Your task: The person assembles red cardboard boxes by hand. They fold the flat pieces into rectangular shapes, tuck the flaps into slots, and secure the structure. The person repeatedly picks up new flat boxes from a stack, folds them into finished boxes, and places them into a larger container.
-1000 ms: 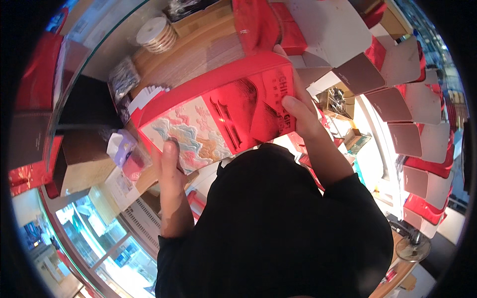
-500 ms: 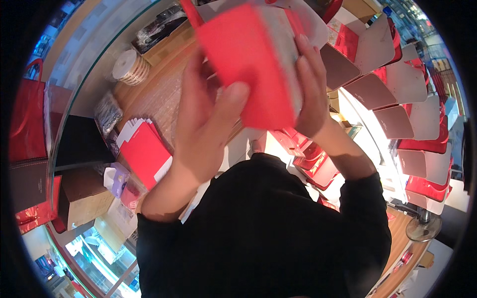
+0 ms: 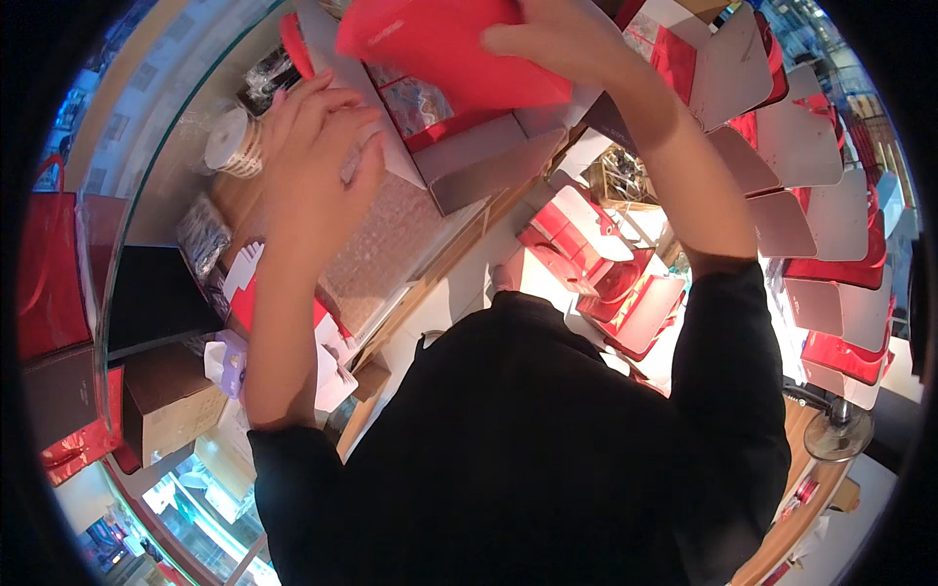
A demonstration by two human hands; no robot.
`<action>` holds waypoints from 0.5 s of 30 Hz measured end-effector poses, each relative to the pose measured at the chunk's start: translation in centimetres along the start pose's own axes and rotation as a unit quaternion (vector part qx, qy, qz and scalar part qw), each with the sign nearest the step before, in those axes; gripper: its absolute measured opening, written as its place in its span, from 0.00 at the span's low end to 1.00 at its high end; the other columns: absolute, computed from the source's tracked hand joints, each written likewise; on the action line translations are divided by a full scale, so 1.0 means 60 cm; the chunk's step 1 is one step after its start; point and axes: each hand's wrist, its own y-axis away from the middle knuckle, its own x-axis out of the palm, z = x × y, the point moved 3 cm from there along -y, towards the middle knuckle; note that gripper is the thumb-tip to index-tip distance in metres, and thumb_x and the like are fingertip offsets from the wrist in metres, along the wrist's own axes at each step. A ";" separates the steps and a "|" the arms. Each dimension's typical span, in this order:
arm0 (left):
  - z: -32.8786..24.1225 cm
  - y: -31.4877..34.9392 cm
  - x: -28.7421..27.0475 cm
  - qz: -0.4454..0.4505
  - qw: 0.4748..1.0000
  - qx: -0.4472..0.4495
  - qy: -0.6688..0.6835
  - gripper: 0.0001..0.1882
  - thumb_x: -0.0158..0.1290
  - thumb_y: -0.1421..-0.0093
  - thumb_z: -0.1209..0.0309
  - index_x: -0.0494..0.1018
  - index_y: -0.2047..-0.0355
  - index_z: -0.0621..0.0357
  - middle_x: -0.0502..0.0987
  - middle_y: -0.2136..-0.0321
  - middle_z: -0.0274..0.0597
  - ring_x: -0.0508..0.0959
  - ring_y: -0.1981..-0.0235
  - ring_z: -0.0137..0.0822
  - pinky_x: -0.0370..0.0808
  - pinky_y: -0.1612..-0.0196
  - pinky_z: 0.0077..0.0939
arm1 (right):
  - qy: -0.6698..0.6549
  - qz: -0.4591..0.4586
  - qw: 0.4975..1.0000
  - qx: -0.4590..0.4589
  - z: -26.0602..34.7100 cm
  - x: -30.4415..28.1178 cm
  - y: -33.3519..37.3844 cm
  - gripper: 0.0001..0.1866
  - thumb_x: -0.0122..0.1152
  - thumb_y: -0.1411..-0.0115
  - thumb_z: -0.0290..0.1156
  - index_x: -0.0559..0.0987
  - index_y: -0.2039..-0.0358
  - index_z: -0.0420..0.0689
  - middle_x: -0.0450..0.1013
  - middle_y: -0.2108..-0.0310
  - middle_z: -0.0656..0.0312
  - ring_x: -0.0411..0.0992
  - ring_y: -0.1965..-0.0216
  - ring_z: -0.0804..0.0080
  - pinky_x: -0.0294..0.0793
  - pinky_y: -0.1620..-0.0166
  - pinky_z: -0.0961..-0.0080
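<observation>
My right hand (image 3: 572, 44) grips a boxy red packet (image 3: 430, 44) by its right side, thumb lying across the red face. The packet is over an open gift box (image 3: 493, 161) with pale inner walls and a brown outer flap. Clear-wrapped things show inside the box beneath the packet. Left of the box, my left hand (image 3: 318, 146) is raised with its fingers apart and loosely bent, holding nothing. A red strap or handle (image 3: 295, 44) rises at the box's far left corner. The packet's upper part runs out of view.
A roll of ribbon (image 3: 233, 142) stands beyond my left hand. Red and white cards (image 3: 332, 381) lie partly under my left forearm, near a purple tissue pack (image 3: 227, 363). Several open gift boxes (image 3: 821, 195) line the right side. A brown carton (image 3: 171, 400) sits lower left.
My left hand has let go of the red packet and moved left. My right hand has carried the packet up and away, over the open box, which now shows more fully.
</observation>
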 end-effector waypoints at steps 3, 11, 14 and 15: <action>0.010 0.016 0.002 -0.017 1.000 -0.009 0.003 0.08 0.53 0.51 0.73 0.75 0.68 0.56 0.74 0.60 0.42 0.68 0.48 0.47 0.60 0.44 0.44 | 0.161 0.133 0.975 0.068 0.008 0.015 -0.045 0.37 0.61 0.58 0.37 0.62 0.47 0.35 0.69 0.56 0.44 0.70 0.54 0.56 0.67 0.50 0.69; 0.021 0.033 -0.004 -0.027 0.999 -0.019 0.005 0.08 0.54 0.54 0.76 0.74 0.70 0.57 0.73 0.63 0.41 0.68 0.49 0.48 0.59 0.44 0.47 | 0.296 0.276 0.914 -0.019 0.024 0.041 -0.106 0.36 0.66 0.63 0.39 0.68 0.54 0.32 0.71 0.59 0.43 0.71 0.57 0.50 0.71 0.55 0.66; 0.023 0.030 -0.001 -0.034 0.999 -0.014 0.027 0.08 0.53 0.54 0.76 0.74 0.70 0.58 0.73 0.63 0.42 0.68 0.49 0.48 0.59 0.43 0.47 | 0.313 0.288 0.905 0.003 0.054 0.016 -0.113 0.36 0.67 0.64 0.38 0.68 0.54 0.34 0.72 0.60 0.44 0.71 0.58 0.51 0.71 0.56 0.64; 0.024 0.026 0.002 -0.039 0.998 -0.008 0.040 0.08 0.53 0.54 0.76 0.74 0.70 0.58 0.73 0.63 0.42 0.68 0.49 0.48 0.60 0.43 0.47 | 0.313 0.309 0.898 0.016 0.062 0.006 -0.110 0.35 0.67 0.64 0.37 0.68 0.54 0.34 0.72 0.60 0.44 0.72 0.58 0.51 0.71 0.56 0.64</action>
